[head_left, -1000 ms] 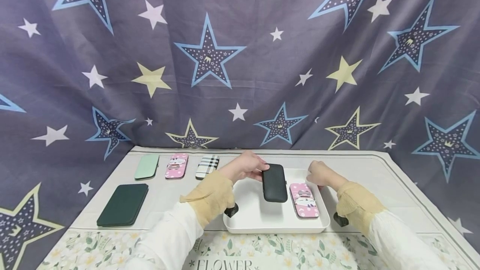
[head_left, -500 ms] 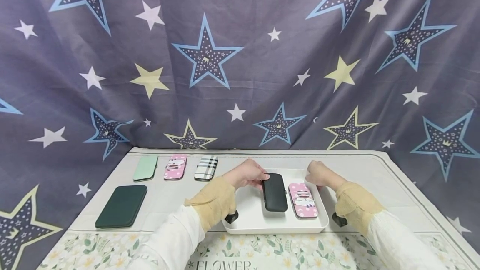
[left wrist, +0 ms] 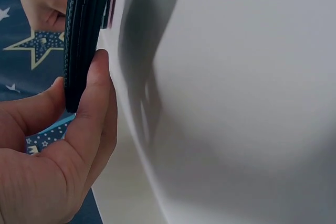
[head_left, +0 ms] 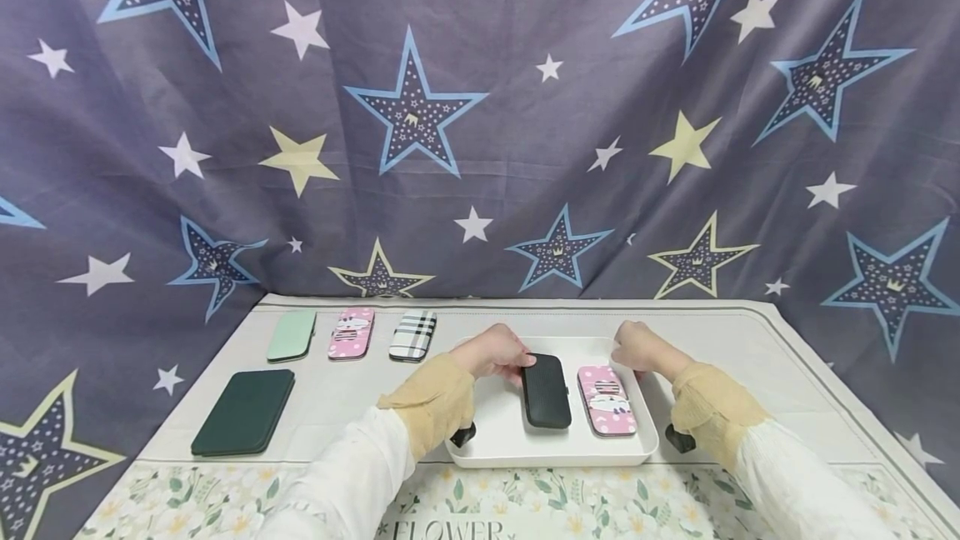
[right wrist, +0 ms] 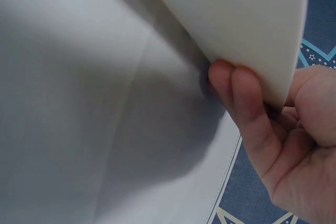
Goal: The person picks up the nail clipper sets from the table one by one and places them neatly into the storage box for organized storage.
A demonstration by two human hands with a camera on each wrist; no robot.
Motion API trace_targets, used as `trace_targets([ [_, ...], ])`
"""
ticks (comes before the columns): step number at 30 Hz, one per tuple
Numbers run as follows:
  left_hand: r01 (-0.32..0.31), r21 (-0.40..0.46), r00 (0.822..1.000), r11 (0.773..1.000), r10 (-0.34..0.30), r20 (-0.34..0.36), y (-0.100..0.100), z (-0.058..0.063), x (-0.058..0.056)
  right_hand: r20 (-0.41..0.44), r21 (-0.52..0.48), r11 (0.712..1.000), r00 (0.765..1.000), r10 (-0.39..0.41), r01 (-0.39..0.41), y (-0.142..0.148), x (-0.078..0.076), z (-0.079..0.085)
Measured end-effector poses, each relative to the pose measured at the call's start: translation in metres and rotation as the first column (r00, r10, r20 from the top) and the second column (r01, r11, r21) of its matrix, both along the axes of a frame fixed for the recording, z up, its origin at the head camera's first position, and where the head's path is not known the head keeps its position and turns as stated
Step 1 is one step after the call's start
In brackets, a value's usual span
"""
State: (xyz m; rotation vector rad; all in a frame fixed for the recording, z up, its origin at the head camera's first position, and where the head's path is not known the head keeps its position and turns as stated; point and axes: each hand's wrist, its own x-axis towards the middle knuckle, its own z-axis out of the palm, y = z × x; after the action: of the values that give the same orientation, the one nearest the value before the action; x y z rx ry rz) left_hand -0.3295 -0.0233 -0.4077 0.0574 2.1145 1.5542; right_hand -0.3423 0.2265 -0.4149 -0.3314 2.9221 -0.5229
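Observation:
In the head view, my left hand (head_left: 495,350) pinches the far left corner of a slim black case (head_left: 547,394), low over the white tray (head_left: 555,461). The left wrist view shows the case (left wrist: 86,35) edge-on, with thumb and fingers (left wrist: 94,95) on opposite faces. A shadow falls on the tray floor beside it; whether its near end touches the floor I cannot tell. To its right a pink patterned case (head_left: 606,400) lies in the tray. My right hand (head_left: 647,347) grips the tray's far right corner, fingertips against the outer wall (right wrist: 241,19) in the right wrist view.
Left of the tray, a mint green case (head_left: 292,335), a pink patterned case (head_left: 351,333) and a plaid case (head_left: 412,335) lie in a row. A larger dark green case (head_left: 243,412) sits nearer. A star-patterned curtain (head_left: 480,148) hangs behind the table.
My left hand has lowered the black case toward the tray floor and brought it slightly nearer. The right hand keeps its hold on the tray corner.

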Motion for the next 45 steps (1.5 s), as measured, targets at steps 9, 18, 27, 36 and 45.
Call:
trace_targets([
  [9,-0.009,-0.026,1.0,1.0,0.01,0.026,0.004,-0.01,-0.001,-0.001,0.001,1.0,1.0,-0.008,0.008,0.001,0.0,0.0],
  [18,-0.016,-0.013,1.0,1.0,0.016,0.015,0.007,-0.014,0.0,0.005,-0.016,1.0,1.0,0.0,0.0,0.0,0.002,0.003],
  [27,-0.032,-0.031,0.999,0.999,0.032,-0.004,0.007,-0.012,0.003,0.012,-0.01,1.0,1.0,0.003,-0.003,-0.001,0.003,0.003],
  [36,-0.044,-0.202,0.996,0.978,0.028,-0.079,0.011,-0.001,0.008,0.015,-0.013,1.0,1.0,-0.007,0.008,0.001,0.0,0.0],
  [45,-0.041,-0.284,0.995,0.958,0.013,-0.101,0.012,0.0,0.006,0.039,-0.011,1.0,0.999,-0.024,0.025,0.0,0.0,0.001],
])
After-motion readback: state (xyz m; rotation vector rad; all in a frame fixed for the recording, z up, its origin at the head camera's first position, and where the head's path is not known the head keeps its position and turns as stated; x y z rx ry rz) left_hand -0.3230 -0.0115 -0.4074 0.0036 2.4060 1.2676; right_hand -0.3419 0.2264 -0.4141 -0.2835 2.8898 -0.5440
